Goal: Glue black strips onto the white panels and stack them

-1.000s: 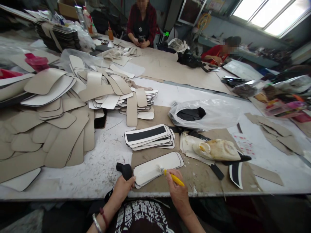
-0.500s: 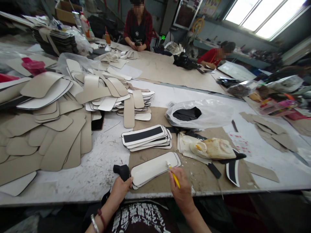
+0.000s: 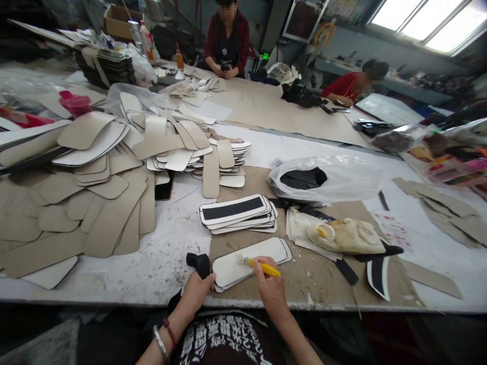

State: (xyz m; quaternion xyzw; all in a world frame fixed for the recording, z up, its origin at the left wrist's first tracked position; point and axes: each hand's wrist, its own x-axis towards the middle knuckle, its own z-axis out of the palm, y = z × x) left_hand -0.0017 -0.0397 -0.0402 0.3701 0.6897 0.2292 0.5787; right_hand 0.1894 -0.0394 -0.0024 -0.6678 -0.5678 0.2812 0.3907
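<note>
In the head view, the right hand [image 3: 272,294] grasps a yellow brush [image 3: 269,269], bristles at the top pale panel [image 3: 224,268], which lies over brown sheeting [image 3: 315,281]. The left hand [image 3: 196,294] touches the panel's left end, beside a black strip [image 3: 202,262]; whether its fingers grip either cannot be told. Brushing seems underway; another stroke would call for a steadied panel.

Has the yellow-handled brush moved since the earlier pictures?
Yes. Judged against the black-striped stack, the yellow-handled brush in the right hand has shifted left along the white piece, nearer the left hand.
</note>
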